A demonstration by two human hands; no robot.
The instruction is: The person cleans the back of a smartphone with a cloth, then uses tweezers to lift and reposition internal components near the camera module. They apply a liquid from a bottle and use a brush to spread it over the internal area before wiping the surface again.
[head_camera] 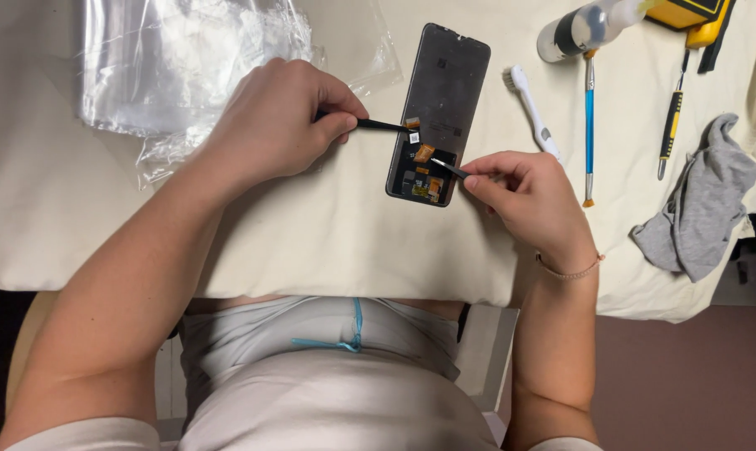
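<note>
An opened black phone screen assembly lies face down on the cream cloth-covered table, with orange flex cables and small parts showing at its near end. My left hand grips a thin black tool whose tip touches the phone's left edge at an orange connector. My right hand pinches black tweezers, their tip resting on the exposed parts near the phone's near end.
Crumpled clear plastic bags lie at the far left. Right of the phone are a white brush, a blue-handled tool, a clear bottle, a yellow-black screwdriver, a yellow device and a grey rag.
</note>
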